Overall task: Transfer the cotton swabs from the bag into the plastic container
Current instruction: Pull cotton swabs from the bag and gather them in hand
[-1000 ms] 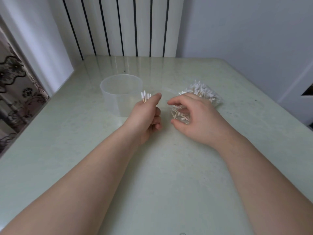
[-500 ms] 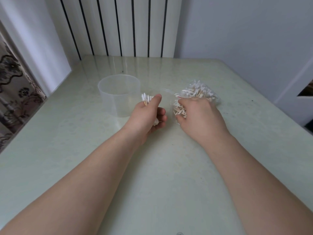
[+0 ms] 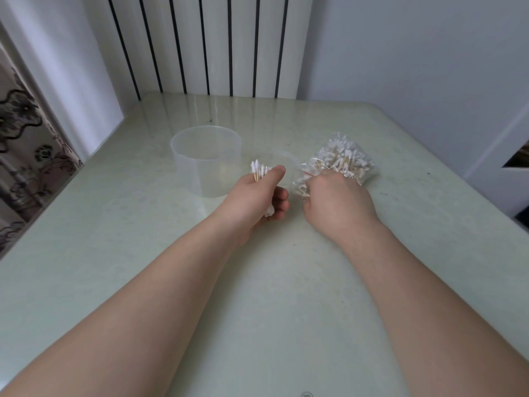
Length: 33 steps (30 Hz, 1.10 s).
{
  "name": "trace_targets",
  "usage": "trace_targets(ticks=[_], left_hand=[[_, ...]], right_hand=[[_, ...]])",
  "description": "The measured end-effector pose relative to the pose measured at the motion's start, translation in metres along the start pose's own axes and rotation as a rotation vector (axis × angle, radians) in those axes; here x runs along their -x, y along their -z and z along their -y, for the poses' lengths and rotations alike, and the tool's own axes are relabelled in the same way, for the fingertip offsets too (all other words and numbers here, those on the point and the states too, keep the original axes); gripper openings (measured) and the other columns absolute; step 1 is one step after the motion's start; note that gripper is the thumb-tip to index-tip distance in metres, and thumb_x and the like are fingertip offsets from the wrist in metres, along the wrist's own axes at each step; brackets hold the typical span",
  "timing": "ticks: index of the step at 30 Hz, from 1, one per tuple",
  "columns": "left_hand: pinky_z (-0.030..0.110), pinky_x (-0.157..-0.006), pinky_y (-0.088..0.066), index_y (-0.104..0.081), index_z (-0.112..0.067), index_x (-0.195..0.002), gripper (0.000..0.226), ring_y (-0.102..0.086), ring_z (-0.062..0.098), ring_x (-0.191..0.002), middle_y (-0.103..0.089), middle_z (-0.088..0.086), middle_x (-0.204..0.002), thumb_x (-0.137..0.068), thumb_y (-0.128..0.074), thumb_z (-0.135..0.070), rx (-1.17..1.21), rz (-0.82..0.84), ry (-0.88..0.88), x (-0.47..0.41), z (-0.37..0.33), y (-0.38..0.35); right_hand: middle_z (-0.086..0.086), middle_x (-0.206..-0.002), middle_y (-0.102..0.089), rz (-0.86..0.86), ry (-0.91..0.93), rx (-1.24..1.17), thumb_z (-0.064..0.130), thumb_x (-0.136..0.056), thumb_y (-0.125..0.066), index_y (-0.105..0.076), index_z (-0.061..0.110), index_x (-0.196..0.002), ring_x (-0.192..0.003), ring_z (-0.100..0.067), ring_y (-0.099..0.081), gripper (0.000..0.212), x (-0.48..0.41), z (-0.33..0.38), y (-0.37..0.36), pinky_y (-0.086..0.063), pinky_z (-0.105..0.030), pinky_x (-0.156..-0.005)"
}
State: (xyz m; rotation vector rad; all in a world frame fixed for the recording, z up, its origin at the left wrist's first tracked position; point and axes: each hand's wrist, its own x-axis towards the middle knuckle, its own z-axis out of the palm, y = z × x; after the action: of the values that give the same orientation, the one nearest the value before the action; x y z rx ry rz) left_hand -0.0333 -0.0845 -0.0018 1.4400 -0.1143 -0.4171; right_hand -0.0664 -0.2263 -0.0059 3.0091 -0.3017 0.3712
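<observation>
A round clear plastic container (image 3: 206, 159) stands on the pale green table, with nothing visible inside it. My left hand (image 3: 254, 202) grips a bundle of cotton swabs (image 3: 259, 170) just right of the container, white tips sticking out above and below the fist. A clear bag of cotton swabs (image 3: 343, 159) lies to the right. My right hand (image 3: 335, 202) lies on the bag's near end, its fingers curled into the swabs there and hidden from view.
The table (image 3: 286, 282) ends at a striped white radiator panel (image 3: 206, 44) at the back. A patterned curtain (image 3: 25, 156) hangs beyond the left edge. A grey wall stands on the right.
My right hand moved forward onto the bag and its fingers sank into the swabs. The left hand stayed by the container with its bundle.
</observation>
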Motion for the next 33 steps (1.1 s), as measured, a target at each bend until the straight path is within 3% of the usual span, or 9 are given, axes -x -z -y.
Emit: trace_targets(ticks=[5, 9, 15, 22, 28, 33], left_hand=[[0.029, -0.056, -0.051, -0.055, -0.013, -0.084, 0.026, -0.057, 0.015, -0.053, -0.058, 0.0, -0.063, -0.103, -0.054, -0.031, -0.014, 0.003, -0.006, -0.002, 0.001, 0.0], [0.028, -0.055, -0.051, -0.055, -0.013, -0.084, 0.026, -0.057, 0.015, -0.054, -0.059, 0.0, -0.063, -0.103, -0.055, -0.031, -0.013, 0.004, -0.01, -0.002, 0.002, 0.0], [0.028, -0.055, -0.051, -0.057, -0.013, -0.085, 0.025, -0.059, 0.016, -0.056, -0.061, 0.001, -0.064, -0.103, -0.055, -0.03, -0.015, 0.007, -0.029, -0.005, 0.005, 0.0], [0.028, -0.056, -0.052, -0.057, -0.015, -0.102, 0.019, -0.066, 0.018, -0.062, -0.074, 0.01, -0.093, -0.106, -0.05, -0.032, 0.062, -0.015, -0.019, -0.006, 0.006, -0.001], [0.033, -0.063, -0.057, -0.06, -0.015, -0.102, 0.018, -0.073, 0.02, -0.074, -0.074, 0.013, -0.107, -0.106, -0.051, -0.031, 0.091, -0.024, -0.042, -0.005, 0.008, -0.001], [0.032, -0.064, -0.058, -0.067, -0.014, -0.1, 0.023, -0.074, 0.017, -0.08, -0.076, 0.007, -0.101, -0.105, -0.053, -0.032, 0.049, 0.004, -0.082, -0.005, 0.01, -0.001]], right_hand=[[-0.01, -0.106, -0.063, 0.005, 0.006, -0.003, 0.02, -0.091, -0.054, -0.068, 0.016, -0.103, -0.101, -0.034, -0.064, 0.018, -0.001, -0.005, 0.001, -0.038, -0.032, -0.068], [-0.009, -0.109, -0.061, 0.026, 0.039, 0.017, 0.022, -0.094, -0.054, -0.067, 0.019, -0.112, -0.103, -0.034, -0.063, 0.022, -0.002, -0.009, -0.002, -0.037, -0.033, -0.068], [-0.009, -0.107, -0.063, 0.0, 0.121, 0.063, 0.028, -0.096, -0.052, -0.067, 0.015, -0.102, -0.1, -0.035, -0.064, 0.021, -0.001, -0.012, 0.002, -0.038, -0.033, -0.068], [-0.004, -0.111, -0.062, -0.054, 0.194, -0.052, 0.031, -0.1, -0.048, -0.064, 0.019, -0.105, -0.102, -0.035, -0.064, 0.02, 0.003, -0.019, 0.004, -0.05, -0.04, -0.079], [-0.002, -0.086, -0.058, -0.101, 0.243, -0.26, 0.032, -0.1, -0.051, -0.043, 0.025, -0.078, -0.09, -0.033, -0.062, 0.024, 0.004, -0.024, 0.007, -0.049, -0.042, -0.074], [0.005, -0.066, -0.047, -0.213, 0.236, -0.513, 0.027, -0.099, -0.058, -0.055, 0.014, -0.073, -0.066, -0.02, -0.049, 0.029, 0.003, -0.023, 0.008, -0.036, -0.034, -0.064]])
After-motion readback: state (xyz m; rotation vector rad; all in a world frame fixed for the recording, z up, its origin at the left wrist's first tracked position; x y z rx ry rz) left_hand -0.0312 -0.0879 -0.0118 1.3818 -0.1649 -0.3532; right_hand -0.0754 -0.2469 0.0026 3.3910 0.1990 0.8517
